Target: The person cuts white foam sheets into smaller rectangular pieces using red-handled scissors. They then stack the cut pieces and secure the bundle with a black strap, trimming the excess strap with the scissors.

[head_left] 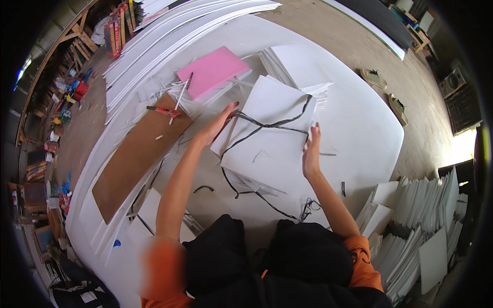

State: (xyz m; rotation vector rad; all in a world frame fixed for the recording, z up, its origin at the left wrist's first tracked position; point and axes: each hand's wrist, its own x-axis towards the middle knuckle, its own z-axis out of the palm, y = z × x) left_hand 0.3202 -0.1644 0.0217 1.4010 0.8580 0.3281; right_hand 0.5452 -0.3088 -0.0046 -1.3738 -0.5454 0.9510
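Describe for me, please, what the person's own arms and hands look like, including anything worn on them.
The left hand and right hand are without gloves, and both forearms are uncovered. The left sleeve is orange and partly blurred; the right sleeve is orange with dark markings.

Your left sleeve is blurred. The white stack hides its underside and any stretch of the black cord beneath it from you; the upper edge cuts off 1 dark panel.
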